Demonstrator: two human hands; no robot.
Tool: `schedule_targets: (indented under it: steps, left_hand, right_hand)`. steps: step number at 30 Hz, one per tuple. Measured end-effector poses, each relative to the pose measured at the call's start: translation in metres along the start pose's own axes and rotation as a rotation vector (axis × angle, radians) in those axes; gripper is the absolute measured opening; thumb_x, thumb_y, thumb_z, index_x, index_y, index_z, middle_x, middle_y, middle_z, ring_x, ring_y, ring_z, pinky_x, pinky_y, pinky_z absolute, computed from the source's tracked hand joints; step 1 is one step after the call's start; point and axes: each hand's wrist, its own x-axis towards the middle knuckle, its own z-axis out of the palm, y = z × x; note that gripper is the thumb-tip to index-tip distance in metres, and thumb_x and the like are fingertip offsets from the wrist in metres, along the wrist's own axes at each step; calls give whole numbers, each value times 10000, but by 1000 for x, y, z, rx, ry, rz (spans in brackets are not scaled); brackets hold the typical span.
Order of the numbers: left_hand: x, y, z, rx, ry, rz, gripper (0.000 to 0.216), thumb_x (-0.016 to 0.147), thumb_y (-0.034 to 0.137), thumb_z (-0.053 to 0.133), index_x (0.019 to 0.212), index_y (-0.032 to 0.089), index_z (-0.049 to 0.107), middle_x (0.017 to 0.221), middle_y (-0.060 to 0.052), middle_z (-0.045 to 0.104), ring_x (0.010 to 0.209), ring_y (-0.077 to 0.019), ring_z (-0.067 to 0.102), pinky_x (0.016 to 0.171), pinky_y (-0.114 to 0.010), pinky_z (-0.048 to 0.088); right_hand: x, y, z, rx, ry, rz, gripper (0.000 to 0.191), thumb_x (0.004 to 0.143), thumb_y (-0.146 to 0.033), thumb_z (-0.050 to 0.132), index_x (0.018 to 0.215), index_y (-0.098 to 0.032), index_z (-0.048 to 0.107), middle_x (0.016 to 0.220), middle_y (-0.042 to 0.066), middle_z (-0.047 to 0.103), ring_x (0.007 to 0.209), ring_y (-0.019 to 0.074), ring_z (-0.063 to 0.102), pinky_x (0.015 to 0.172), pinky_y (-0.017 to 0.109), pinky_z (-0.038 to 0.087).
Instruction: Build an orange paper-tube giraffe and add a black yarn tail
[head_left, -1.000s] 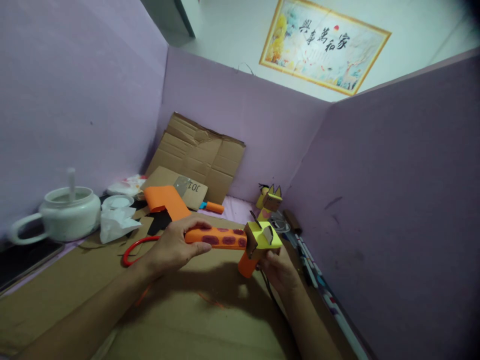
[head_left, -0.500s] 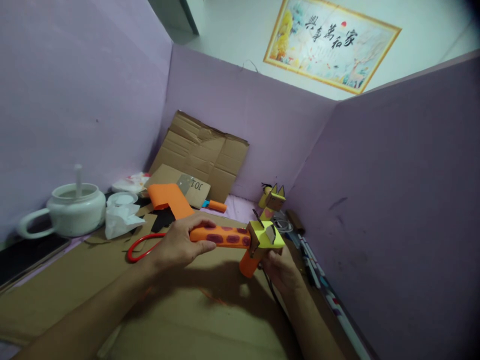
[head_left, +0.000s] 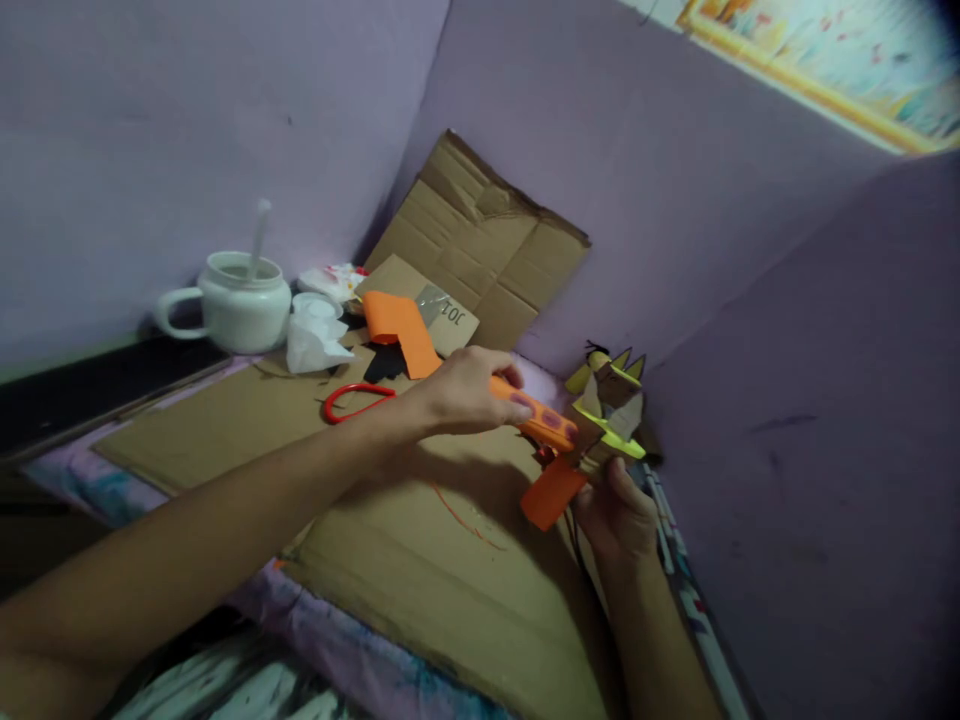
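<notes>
The yellow-topped head (head_left: 611, 435), held by the right hand (head_left: 619, 510), has turned edge-on near the right edge of the worktop (head_left: 330, 625) (left hand (head_left: 469, 395) gripping the spotted tube (head_left: 546, 425)); handling continues.

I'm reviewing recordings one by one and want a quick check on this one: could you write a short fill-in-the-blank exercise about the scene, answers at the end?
1. The left hand holds a dark-spotted tube coloured ____.
2. The right hand grips a cardboard piece edged in bright ____.
3. The white mug has its handle on the picture's ____ side.

Missing words: orange; yellow; left.
</notes>
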Motion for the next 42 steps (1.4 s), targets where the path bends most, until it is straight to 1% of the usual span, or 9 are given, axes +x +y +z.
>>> schedule_targets:
  steps: [8,14,18,26,28,31,35,38,42]
  left_hand:
    - [9,19,1,-4,78,22,249,619,296,694,805,130,690,778,-49,679,722,-172,606,634,-296,449]
    - [11,19,1,-22,81,31,259,606,314,712,790,132,689,743,-39,664,701,-164,594,626,-290,443]
    - [9,14,2,7,63,51,287,581,328,724,790,136,679,731,-33,658,674,-158,583,605,-282,430]
    - [-13,-1,6,-75,97,143,289,622,298,719,860,151,643,826,-26,661,753,-159,598,695,-271,463]
    - [-17,-2,7,-85,101,180,270,632,268,715,862,152,634,844,-30,656,764,-158,598,727,-276,472]
    - [-20,-2,8,-81,108,203,255,637,248,708,863,166,622,867,-36,653,793,-174,601,752,-293,483]
    - [-22,-3,8,-58,110,214,270,645,248,700,888,169,611,862,-42,650,796,-186,604,749,-307,493]
    - [-23,-5,8,-51,111,302,275,657,214,688,908,153,593,868,-55,637,822,-187,592,773,-315,490]
    - [-24,-7,10,-30,149,396,248,671,196,677,889,146,570,866,-63,621,800,-177,577,735,-316,488]
  right_hand:
    - [-1,-1,-2,-31,-67,-25,354,757,-468,608,1059,-284,635,1232,7,595,1223,284,452,984,525,394]
    - [0,0,-2,-7,-12,-22,331,751,-440,619,1049,-296,640,1198,2,618,1210,280,466,1000,530,376]
    - [-2,-1,1,-68,-51,-28,320,750,-459,618,1028,-301,639,1158,5,637,1193,275,481,984,527,389]
    - [-8,-7,15,-110,-73,-94,583,582,-372,777,1126,-295,583,1177,41,613,1125,288,518,920,480,436]
    - [-8,-7,14,-120,-81,-121,568,563,-334,791,1097,-282,604,1117,51,642,1081,286,544,885,454,458]
    - [-7,-6,9,-178,-90,-150,393,544,-311,792,913,-260,669,889,40,699,945,272,605,832,416,480]
    - [-6,-5,3,-303,-54,-174,254,535,-228,761,775,-251,680,643,-3,674,703,226,624,708,365,506]
    - [-7,-8,4,-330,-58,-182,296,538,-141,731,814,-237,687,744,13,703,678,222,625,667,353,517]
    - [-8,-12,6,-304,-148,-190,534,532,-114,737,1031,-268,625,1009,18,687,795,234,632,678,338,529]
